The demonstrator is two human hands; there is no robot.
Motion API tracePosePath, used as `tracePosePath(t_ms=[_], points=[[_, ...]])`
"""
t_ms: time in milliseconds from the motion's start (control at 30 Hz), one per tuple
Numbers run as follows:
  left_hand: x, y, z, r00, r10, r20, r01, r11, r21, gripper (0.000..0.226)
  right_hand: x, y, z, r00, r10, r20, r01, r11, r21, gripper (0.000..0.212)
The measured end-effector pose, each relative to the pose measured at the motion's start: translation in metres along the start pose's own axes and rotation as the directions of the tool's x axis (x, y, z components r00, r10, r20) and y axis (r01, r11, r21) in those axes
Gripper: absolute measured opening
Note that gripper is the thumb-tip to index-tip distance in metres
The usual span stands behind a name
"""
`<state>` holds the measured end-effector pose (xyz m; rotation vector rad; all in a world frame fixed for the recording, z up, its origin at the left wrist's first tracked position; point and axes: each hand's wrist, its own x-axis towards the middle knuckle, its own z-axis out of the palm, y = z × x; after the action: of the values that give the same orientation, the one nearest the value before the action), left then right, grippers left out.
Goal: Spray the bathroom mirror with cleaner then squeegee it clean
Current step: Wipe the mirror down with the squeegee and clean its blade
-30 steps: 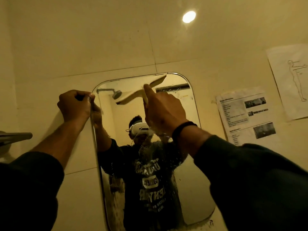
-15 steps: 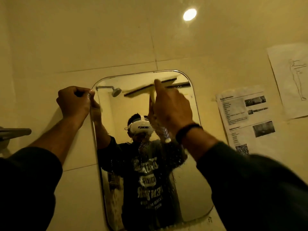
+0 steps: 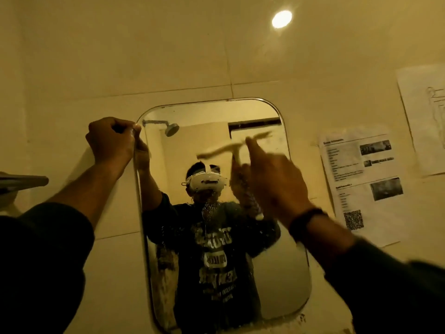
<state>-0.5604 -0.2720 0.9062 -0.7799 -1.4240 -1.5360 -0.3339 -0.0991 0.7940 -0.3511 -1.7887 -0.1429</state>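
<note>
Right hand (image 3: 274, 182) curled round the squeegee (image 3: 234, 147) handle, forefinger out along it; blade tilted against the upper right of the mirror (image 3: 284, 273). Squeegee looks light and stiff with a soft edge, best held low on the handle. Left hand (image 3: 110, 141) fisted, pinching the mirror's top-left edge, steadying it. Glass likely slick when wet, fragile. Blade and handle motion-blurred; droplets mid-mirror hard to read; no spray bottle visible.

Bare mirror (image 3: 277, 273) below squeegee (image 3: 224, 149)
</note>
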Motion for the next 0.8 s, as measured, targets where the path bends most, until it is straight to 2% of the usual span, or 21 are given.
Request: tracePosePath(t_ms=[167,300,467,567,700,800], points=[[0.004,-0.003,0.001,1.0,0.004,-0.002,-0.004,0.999,0.032,0.013,0.078,-0.007,-0.001,1.0,-0.013,-0.018,0.011,0.994,-0.109,0.063],[0.001,-0.002,0.0,1.0,0.013,-0.019,-0.013,1.0,0.024,0.013,0.041,-0.002,0.025,0.999,0.004,-0.04,-0.005,0.999,-0.038,0.064],[-0.003,0.004,-0.004,1.0,0.002,-0.003,-0.002,1.0,0.027,0.011,-0.036,0.017,0.042,0.997,-0.074,0.03,0.077,0.992,-0.098,0.062],[-0.006,0.008,-0.004,1.0,-0.009,-0.012,0.01,1.0,0.023,0.012,-0.034,0.018,0.031,0.991,-0.128,0.034,0.131,0.985,-0.113,0.061],[-0.006,0.01,-0.004,1.0,-0.022,-0.015,0.022,1.0,0.002,0.01,-0.017,0.009,0.001,0.972,-0.214,0.1,0.22,0.975,-0.046,0.051],[-0.006,0.008,-0.005,0.999,-0.03,-0.022,0.03,0.999,-0.014,0.007,-0.015,0.003,-0.012,0.946,-0.277,0.168,0.296,0.949,-0.104,0.041]])
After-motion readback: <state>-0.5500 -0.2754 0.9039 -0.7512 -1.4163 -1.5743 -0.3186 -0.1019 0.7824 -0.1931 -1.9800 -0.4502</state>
